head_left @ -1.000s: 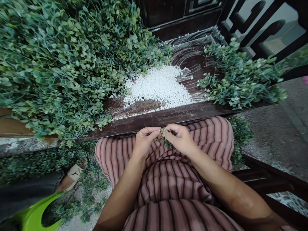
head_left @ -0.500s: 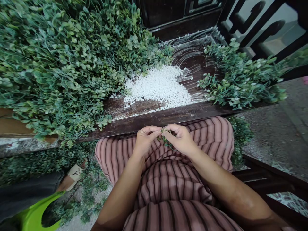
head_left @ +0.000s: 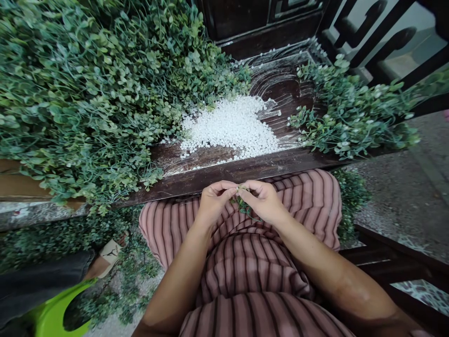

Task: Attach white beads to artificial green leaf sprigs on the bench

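Over my lap, close to the bench's front edge, both hands meet fingertip to fingertip. My right hand (head_left: 265, 202) is closed on a small sprig of artificial greenery (head_left: 244, 206), whose leaves hang below the fingers. My left hand (head_left: 213, 202) pinches at the sprig's tip, where a tiny white bead (head_left: 237, 188) shows between the fingertips. Just beyond the hands, a loose pile of white beads (head_left: 231, 128) is spread on the dark wooden bench (head_left: 224, 172). The fingers partly hide the sprig.
A large heap of artificial greenery (head_left: 98, 93) covers the bench's left side. White-tipped sprigs (head_left: 354, 110) lie at its right end beside a dark railing (head_left: 368, 42). More greenery lies on the floor. At lower left are another person's leg (head_left: 45, 281) and a green plastic stool (head_left: 56, 311).
Both hands stay almost in place, with a slight shift of the fingers. The white bead at the fingertips and the hanging leaves show a little more now.
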A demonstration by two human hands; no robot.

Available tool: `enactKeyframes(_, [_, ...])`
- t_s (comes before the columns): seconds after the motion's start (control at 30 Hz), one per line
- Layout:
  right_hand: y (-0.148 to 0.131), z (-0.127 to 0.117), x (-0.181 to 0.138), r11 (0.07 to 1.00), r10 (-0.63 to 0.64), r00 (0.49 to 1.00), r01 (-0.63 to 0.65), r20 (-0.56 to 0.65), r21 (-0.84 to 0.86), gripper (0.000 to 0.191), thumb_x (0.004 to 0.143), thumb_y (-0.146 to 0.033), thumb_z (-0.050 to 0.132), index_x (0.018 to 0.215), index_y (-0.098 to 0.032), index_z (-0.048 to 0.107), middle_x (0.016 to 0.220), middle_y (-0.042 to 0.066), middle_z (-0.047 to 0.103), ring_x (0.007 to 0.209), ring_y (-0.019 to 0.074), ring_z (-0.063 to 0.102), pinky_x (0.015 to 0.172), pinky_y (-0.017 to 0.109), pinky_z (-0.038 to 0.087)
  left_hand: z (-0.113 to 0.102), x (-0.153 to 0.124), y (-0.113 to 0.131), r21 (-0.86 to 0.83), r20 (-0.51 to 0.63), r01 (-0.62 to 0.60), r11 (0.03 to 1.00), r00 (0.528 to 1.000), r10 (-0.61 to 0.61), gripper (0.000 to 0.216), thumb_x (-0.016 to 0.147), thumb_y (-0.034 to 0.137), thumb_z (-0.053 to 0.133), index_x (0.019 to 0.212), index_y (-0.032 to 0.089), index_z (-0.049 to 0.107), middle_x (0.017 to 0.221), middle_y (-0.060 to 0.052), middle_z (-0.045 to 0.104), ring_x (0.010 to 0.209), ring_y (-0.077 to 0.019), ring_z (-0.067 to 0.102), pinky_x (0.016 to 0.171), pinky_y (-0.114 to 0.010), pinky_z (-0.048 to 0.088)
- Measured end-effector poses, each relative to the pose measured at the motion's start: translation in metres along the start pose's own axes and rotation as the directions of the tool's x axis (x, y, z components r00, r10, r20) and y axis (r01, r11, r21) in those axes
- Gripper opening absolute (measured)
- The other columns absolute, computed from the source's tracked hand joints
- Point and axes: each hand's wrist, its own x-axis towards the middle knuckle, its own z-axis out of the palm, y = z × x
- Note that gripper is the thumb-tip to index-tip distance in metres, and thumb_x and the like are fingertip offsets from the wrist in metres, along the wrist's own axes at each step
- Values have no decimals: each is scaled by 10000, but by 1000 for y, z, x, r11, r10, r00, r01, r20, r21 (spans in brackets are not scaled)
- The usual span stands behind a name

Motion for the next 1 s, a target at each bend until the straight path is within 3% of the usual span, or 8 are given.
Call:
enactKeyframes(0.13, [-2,-1,2,999,16,1000,-15,-7,52,277,701,-436,614,645,-165,599,559,-9,550,514,106,473,493,233,396,0,1,1,56,-6,-77,995,997,78,104,608,257,730,662,176,695,733,-20,677,692,-115,592,697,-243,473])
enactKeyframes(0.23, [-4,-4,6,979,30,999,-25,-22,200,285,697,-457,637,699,-173,613,603,-6,584,553,114,520,555,247,439,-6,0,-3,59,-193,-97,994,975,107,243,622,285,724,846,196,688,895,-30,678,796,-120,596,777,-254,460])
enactKeyframes(0.3, [-4,-6,10,951,30,997,-6,-73,309,275,690,-453,658,694,-184,603,636,-4,606,605,125,558,627,266,467,-11,-3,-7,14,-287,-13,1000,958,16,330,609,331,735,902,194,669,948,-39,670,832,-122,594,797,-259,453])
enactKeyframes(0.4, [-3,-6,12,923,16,991,35,-132,382,255,691,-432,675,668,-194,585,660,-8,615,625,125,568,665,273,474,-10,-11,-12,-119,-186,215,969,954,-234,400,560,407,760,869,171,664,884,-46,671,752,-114,591,726,-252,462])
enactKeyframes(0.5, [-1,-5,9,924,10,995,30,-101,381,249,710,-434,660,693,-197,586,668,-10,604,631,124,560,644,264,471,2,-15,-14,-232,-11,341,911,936,-353,420,527,403,781,858,175,658,825,-22,660,659,-88,567,656,-234,458])
enactKeyframes(0.57, [-2,-6,7,937,8,994,31,-109,349,277,700,-455,660,682,-197,561,648,-15,578,612,119,539,604,252,458,10,-13,-14,-262,25,340,903,938,-346,382,515,349,794,829,180,653,798,-3,652,644,-78,560,647,-224,454])
enactKeyframes(0.7, [-5,-12,6,988,-9,993,27,-118,150,307,646,-410,698,629,-198,476,583,-39,472,543,98,439,523,226,391,15,-7,-12,-261,-63,192,946,975,-215,261,509,269,785,681,170,615,693,35,611,639,-65,546,657,-203,443])
enactKeyframes(1.0, [5,-10,7,976,-113,993,114,15,-187,174,663,-256,598,811,-194,531,729,-3,515,706,140,497,663,259,402,12,0,-12,-90,-141,48,995,988,-61,211,517,258,759,619,164,600,657,26,609,631,-79,543,662,-216,449])
